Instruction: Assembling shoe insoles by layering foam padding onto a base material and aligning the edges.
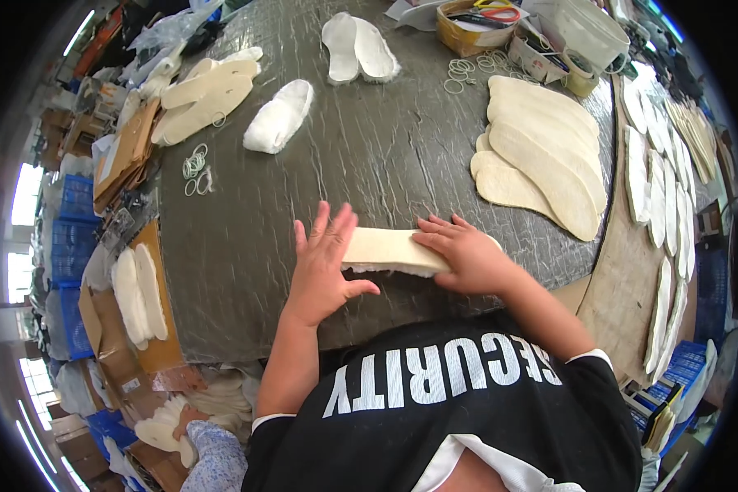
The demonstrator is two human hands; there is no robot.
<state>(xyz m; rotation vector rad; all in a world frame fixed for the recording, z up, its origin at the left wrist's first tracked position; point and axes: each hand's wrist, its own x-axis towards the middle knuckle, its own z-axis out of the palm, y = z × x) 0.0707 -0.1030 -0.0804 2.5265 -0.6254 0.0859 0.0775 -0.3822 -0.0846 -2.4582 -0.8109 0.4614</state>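
Note:
A cream insole point(389, 250) with white fleece along its near edge lies crosswise on the dark table in front of me. My right hand point(471, 258) grips its right part, fingers over the top and thumb at the near edge. At the insole's left end is my left hand point(324, 266), fingers spread and slightly blurred, thumb pointing right. A fanned stack of cream insoles point(541, 152) lies right of my hands. Farther off are a single fluffy white insole point(279, 116) and a pair of fleece-lined insoles point(358, 49). The insole's underside is hidden.
Rubber bands point(195, 164) lie at the left, near more cream insoles point(209, 98). At the far right stand a box of tools point(480, 29) and a white bucket point(592, 37). White strips point(656, 189) cover a side board. Another person's hand point(190, 420) touches insoles lower left.

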